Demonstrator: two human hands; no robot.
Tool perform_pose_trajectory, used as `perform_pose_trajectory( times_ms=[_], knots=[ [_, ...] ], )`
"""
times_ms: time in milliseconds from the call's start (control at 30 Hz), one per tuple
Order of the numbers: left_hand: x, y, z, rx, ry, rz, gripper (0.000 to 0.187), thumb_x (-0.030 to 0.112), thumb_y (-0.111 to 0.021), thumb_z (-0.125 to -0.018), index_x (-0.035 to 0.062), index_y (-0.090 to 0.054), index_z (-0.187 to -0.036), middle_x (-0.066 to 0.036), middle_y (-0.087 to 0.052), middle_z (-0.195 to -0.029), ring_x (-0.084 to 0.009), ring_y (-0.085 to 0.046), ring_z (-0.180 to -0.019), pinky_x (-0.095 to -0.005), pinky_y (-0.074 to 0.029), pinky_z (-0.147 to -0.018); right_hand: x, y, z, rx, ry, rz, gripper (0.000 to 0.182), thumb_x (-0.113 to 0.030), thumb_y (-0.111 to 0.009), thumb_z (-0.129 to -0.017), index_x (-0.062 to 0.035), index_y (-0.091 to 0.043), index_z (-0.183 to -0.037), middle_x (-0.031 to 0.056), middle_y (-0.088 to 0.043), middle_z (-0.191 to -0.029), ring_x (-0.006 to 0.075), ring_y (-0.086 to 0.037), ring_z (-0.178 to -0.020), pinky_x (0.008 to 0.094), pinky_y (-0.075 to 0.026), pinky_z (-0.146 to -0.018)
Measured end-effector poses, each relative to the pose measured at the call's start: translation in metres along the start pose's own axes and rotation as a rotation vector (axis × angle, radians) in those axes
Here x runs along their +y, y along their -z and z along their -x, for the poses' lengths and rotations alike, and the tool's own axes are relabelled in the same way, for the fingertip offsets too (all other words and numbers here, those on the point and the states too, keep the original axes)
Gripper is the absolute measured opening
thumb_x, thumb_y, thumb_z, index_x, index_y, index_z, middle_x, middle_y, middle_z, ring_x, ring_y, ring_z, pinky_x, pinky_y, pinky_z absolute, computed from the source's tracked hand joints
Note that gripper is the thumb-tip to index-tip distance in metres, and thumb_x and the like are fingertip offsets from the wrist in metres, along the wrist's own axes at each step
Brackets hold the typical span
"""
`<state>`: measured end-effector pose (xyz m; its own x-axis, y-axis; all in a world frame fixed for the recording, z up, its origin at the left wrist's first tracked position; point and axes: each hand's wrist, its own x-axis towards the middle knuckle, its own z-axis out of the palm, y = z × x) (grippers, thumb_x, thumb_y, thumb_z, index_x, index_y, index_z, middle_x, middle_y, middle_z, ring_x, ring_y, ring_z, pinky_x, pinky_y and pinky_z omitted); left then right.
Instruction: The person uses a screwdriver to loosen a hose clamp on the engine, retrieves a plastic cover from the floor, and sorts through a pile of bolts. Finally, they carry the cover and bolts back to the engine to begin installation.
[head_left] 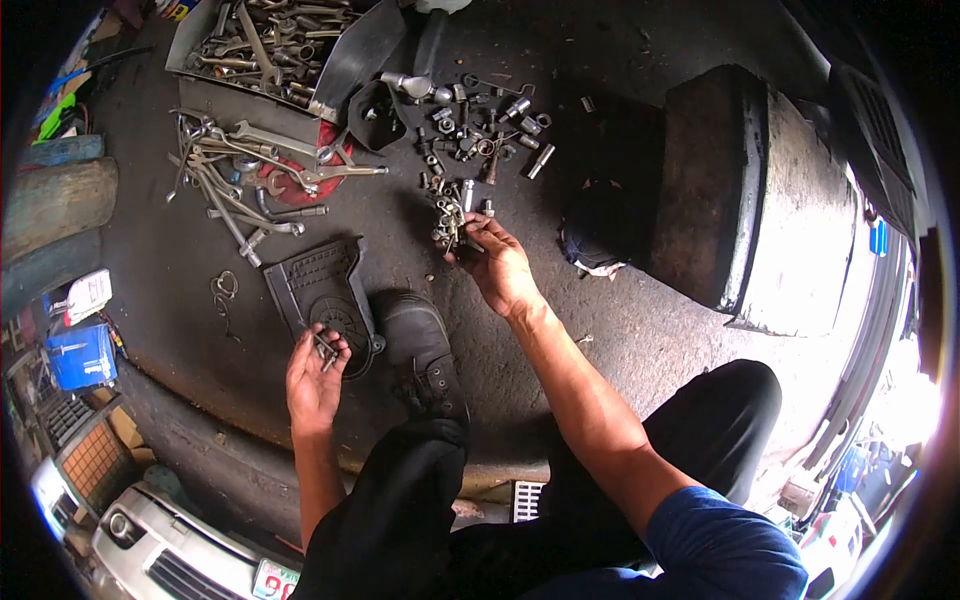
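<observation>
My left hand point(315, 385) is palm up with its fingers curled around a few small dark metal pieces point(325, 350), which look like bolts. It hovers over the lower edge of a black plastic cover point(318, 285) on the floor. My right hand point(500, 268) reaches forward, thumb and fingers closed on a cluster of small metal parts point(449, 222); their exact kind is too small to make out. Just ahead of the right fingers, sockets and fittings point(485, 145) lie scattered. A shiny socket point(468, 193) is right by the cluster.
A metal box point(215, 95) full of wrenches stands at the upper left. Loose wrenches point(240, 165) lie below it, partly over a red round piece point(285, 183). A dark open container point(377, 115) sits beside the box. At right is a large block point(755, 200). My shoe point(415, 335) rests between my hands.
</observation>
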<state>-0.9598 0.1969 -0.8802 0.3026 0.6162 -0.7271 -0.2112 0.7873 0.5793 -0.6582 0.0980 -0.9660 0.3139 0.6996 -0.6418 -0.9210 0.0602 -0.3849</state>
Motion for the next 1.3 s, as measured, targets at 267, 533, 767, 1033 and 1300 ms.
perform_pose_trajectory(
  times_ms=[267, 533, 767, 1033, 1300],
  knots=[
    [0.005, -0.007, -0.003, 0.017, 0.050, 0.064, 0.018, 0.025, -0.055, -0.107, 0.0072, -0.059, -0.110, -0.001, -0.049, -0.080, -0.0142, -0.047, -0.072, -0.0279, -0.039, -0.064, -0.007, -0.004, -0.005, -0.001, -0.019, -0.020, 0.021, -0.012, -0.049, -0.106, -0.0029, -0.058, -0.122, 0.0141, -0.068, -0.115, 0.0291, -0.069, -0.103, 0.0393, -0.056, -0.087],
    [0.007, -0.001, 0.001, 0.053, 0.059, 0.056, 0.017, 0.026, -0.055, -0.106, 0.0087, -0.058, -0.108, 0.000, -0.047, -0.079, -0.0128, -0.045, -0.071, -0.0255, -0.035, -0.060, -0.064, -0.026, -0.038, 0.047, 0.262, 0.045, 0.021, -0.009, -0.049, -0.105, -0.0049, -0.059, -0.123, 0.0088, -0.066, -0.111, 0.0251, -0.066, -0.102, 0.0452, -0.056, -0.089],
    [0.007, 0.004, 0.002, 0.043, 0.059, 0.068, 0.018, 0.026, -0.054, -0.107, 0.0087, -0.057, -0.109, 0.000, -0.046, -0.080, -0.0128, -0.045, -0.071, -0.0254, -0.035, -0.060, -0.112, -0.018, -0.050, 0.198, 0.517, 0.588, 0.046, -0.014, -0.055, -0.104, 0.0014, -0.047, -0.147, 0.0138, -0.064, -0.131, 0.0235, -0.065, -0.111, 0.0362, -0.054, -0.091],
    [0.004, 0.005, 0.002, 0.036, 0.065, 0.071, 0.017, 0.025, -0.053, -0.107, 0.0085, -0.057, -0.109, 0.000, -0.047, -0.080, -0.0124, -0.045, -0.071, -0.0252, -0.035, -0.060, -0.072, 0.031, -0.036, 0.332, 0.506, 0.975, 0.028, -0.020, -0.060, -0.101, 0.0030, -0.068, -0.115, 0.0127, -0.073, -0.096, 0.0176, -0.066, -0.089, 0.0332, -0.051, -0.081],
    [0.006, 0.005, 0.001, 0.033, 0.078, 0.070, 0.018, 0.025, -0.054, -0.107, 0.0083, -0.059, -0.109, 0.000, -0.046, -0.079, -0.0127, -0.043, -0.072, -0.0260, -0.036, -0.062, 0.011, 0.018, 0.008, 0.375, 0.326, 1.191, 0.026, -0.021, -0.057, -0.101, 0.0006, -0.066, -0.113, 0.0237, -0.073, -0.103, 0.0395, -0.072, -0.099, 0.0450, -0.053, -0.086]
  ],
)
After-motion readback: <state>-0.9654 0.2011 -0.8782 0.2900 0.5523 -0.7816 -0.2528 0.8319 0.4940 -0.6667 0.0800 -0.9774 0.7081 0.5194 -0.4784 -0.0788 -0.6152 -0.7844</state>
